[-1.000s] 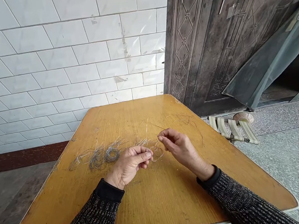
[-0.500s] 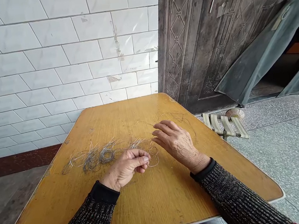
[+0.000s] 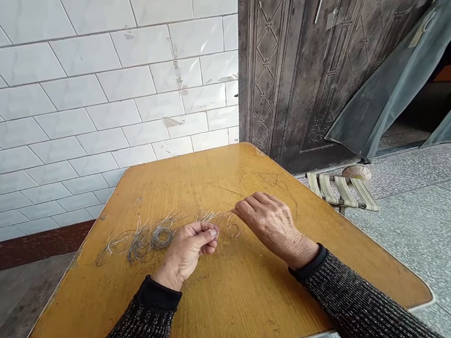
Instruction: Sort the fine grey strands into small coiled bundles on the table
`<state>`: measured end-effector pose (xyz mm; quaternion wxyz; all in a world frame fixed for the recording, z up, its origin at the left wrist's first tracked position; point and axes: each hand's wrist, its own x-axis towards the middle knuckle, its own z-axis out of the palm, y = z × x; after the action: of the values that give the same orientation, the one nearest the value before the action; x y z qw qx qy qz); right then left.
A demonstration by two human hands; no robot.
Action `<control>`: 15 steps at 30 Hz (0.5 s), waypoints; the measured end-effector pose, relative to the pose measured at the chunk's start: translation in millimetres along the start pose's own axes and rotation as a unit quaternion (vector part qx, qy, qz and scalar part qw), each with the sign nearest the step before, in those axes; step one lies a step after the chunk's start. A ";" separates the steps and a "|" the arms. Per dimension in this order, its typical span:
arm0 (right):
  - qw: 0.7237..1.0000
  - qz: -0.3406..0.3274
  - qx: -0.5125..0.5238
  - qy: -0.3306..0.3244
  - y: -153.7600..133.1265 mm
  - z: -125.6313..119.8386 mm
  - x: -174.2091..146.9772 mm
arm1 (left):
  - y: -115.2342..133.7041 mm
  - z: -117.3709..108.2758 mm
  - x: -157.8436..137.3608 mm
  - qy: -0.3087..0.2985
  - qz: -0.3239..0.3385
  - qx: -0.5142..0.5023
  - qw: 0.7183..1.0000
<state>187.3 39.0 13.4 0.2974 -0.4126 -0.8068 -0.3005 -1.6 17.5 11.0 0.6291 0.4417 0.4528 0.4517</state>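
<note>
My left hand [image 3: 192,247] is closed in a pinch, thumb against forefinger, on a thin wire whose end barely shows at the fingertips. A loose loop of the thin wire [image 3: 233,229] curls between my two hands, above the tabletop. My right hand [image 3: 267,221] is closed palm down, fingers bent together, and a fine strand reaches its fingertips; its thumb is hidden. Left of my left hand lie several coiled bundles of grey wire [image 3: 162,236], their ends sticking up. Another bundle's bright ends [image 3: 209,215] show just behind the left fingers.
The wooden table [image 3: 234,310] carries some loose thin strands [image 3: 265,178] toward its far right. A white tiled wall [image 3: 92,119] stands behind it. To the right are a dark carved door [image 3: 299,66], a grey hanging curtain [image 3: 388,88] and a low strap-seat stool [image 3: 343,190].
My right hand's fingers have closed together and its fingertips have dropped slightly. My left hand has shifted a little to the left, still pinching. The view has tipped up slightly.
</note>
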 end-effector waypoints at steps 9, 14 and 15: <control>0.994 -0.008 0.112 -0.015 -1.9 2.3 3.8 | -4.0 3.4 -0.6 0.030 0.048 0.093 0.994; 0.987 -0.056 0.146 -0.027 -7.8 5.5 4.3 | -4.5 4.4 -0.9 0.033 0.066 0.103 0.992; 0.988 -0.053 0.145 -0.026 -8.5 7.0 4.0 | -4.9 4.4 -0.7 0.033 0.069 0.098 0.992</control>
<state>176.6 42.0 9.8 0.3166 -0.3295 -0.8701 -0.1849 3.4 15.2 7.3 0.5347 0.5164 0.4838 0.4619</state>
